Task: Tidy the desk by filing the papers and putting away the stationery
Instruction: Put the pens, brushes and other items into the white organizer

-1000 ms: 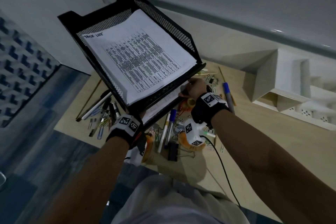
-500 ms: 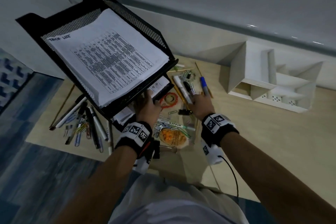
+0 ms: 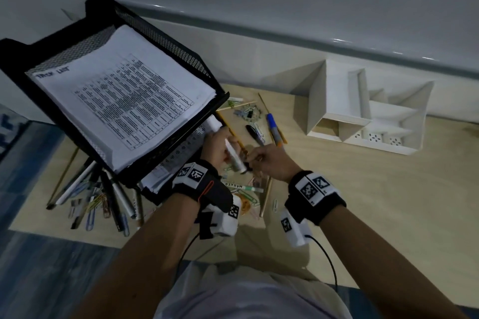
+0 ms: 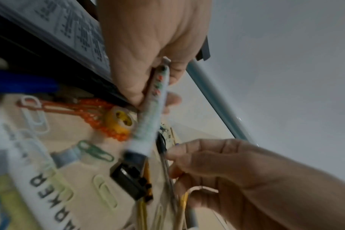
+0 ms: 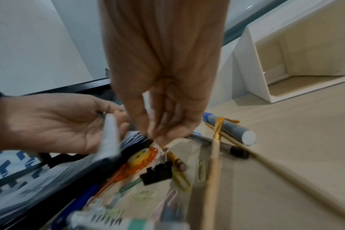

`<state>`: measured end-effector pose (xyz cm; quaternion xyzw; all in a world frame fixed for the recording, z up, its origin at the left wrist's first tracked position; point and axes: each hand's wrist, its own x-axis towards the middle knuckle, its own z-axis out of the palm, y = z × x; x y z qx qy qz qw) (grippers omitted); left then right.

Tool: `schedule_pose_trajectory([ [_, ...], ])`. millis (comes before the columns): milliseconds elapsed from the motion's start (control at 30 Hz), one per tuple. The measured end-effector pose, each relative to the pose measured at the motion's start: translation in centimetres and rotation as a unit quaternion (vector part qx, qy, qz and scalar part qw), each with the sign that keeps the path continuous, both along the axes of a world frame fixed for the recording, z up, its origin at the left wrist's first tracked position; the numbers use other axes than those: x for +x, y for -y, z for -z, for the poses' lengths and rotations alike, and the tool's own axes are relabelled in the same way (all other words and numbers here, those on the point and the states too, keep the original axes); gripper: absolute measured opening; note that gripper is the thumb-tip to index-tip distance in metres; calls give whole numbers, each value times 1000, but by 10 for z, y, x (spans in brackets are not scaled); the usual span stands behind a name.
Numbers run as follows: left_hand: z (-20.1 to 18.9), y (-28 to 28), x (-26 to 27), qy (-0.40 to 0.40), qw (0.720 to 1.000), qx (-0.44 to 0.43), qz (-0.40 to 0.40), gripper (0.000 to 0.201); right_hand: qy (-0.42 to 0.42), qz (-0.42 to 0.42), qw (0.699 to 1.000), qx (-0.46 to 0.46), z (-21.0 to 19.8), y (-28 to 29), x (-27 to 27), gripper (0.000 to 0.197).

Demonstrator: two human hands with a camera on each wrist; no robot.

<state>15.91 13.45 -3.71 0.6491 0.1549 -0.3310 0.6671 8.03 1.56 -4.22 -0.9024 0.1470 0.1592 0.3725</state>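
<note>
A black mesh tray [image 3: 168,41] holding printed papers [image 3: 124,101] stands at the desk's left. Just in front of it my left hand [image 3: 220,145] grips a white marker [image 3: 234,156] with a dark cap; the marker [image 4: 150,121] lies across the fingers under the thumb. My right hand [image 3: 255,159] is right beside the cap end, its fingertips [image 5: 156,138] pinched together on what looks like a thin clear pen [image 4: 167,169]. Both hands hover low over loose stationery. The white desk organiser [image 3: 363,116] stands at the back right.
On the desk lie a black pen [image 3: 255,132], a blue-capped marker [image 3: 274,129], long pencils, coloured paper clips, a black binder clip [image 5: 158,172], a yellow tape roll [image 4: 120,123] and a green marker [image 3: 243,187]. More pens [image 3: 111,194] are heaped under the tray's left side.
Both hands have left the tray, which stands at the left. The right hand went to the pens, and the white marker off the desk is in my left hand.
</note>
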Motion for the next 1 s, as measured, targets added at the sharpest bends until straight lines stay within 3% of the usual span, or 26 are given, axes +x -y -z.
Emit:
schedule_pose_trajectory([
  [100,-4,-3,8,24,999,38,-12,35,7,91,987,-133,2,8,20,23],
  [233,-4,-6,13,7,999,42,19,35,-96,39,961,-258,13,9,34,29],
  [367,1,-7,13,-6,999,5,36,31,-76,60,967,-236,16,13,27,24],
  [433,3,-2,12,-35,998,-30,47,17,-23,107,980,-165,12,13,20,15],
  [533,4,10,9,-59,995,-60,58,23,53,119,991,-9,10,7,12,16],
  [667,3,25,6,-10,994,-54,90,25,104,106,984,95,9,3,5,11],
  [767,-1,31,9,47,996,-39,72,22,75,188,979,33,10,20,10,21],
  [867,-3,35,13,86,994,-9,65,30,-24,268,959,-85,18,39,17,31],
  [1000,-6,39,15,92,988,48,118,19,-68,224,960,-157,21,42,22,35],
])
